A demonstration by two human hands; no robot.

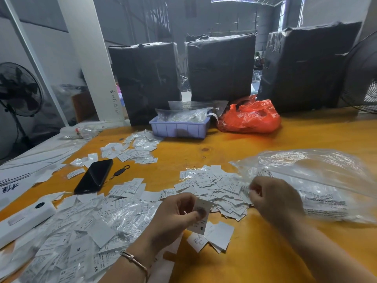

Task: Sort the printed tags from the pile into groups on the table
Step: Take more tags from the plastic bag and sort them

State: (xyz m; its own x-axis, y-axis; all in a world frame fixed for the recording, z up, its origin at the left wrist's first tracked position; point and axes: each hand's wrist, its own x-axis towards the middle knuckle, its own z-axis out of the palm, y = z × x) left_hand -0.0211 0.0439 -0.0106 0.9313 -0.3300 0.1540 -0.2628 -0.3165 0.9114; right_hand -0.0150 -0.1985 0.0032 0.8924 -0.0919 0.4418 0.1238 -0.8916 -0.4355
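1. Nearest: left hand [179, 213], bracelet [134, 260] on wrist, pinching one printed tag [201, 216] between thumb and fingers, held just above the tabletop [255, 252].
2. Right hand [273, 198] curled at the edge of the central pile [214, 186]; blurred, so cannot tell whether anything is gripped.
3. Small sorted group [216, 236] just beside the held tag; large heap [81, 231] to the left very near. Likely risk: groups merging if a tag is dropped carelessly.
4. Clear bag [318, 180] touching the pile; a brush of the forearm could drag tags along.
5. Fan [363, 74] close by; if running, could scatter light tags.
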